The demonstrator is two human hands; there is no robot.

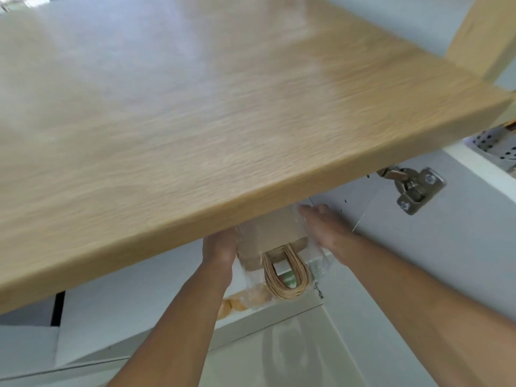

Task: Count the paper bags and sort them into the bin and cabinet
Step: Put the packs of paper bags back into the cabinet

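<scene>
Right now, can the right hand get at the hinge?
Probably yes: only bare cabinet wall lies between the right hand and the hinge, though that hand is busy steadying the bags.

The left hand [220, 247] and the right hand [326, 230] reach forward on stretched arms. The 2 palms face each other. The right fingers lie nearly straight; the left fingers are hidden.
</scene>
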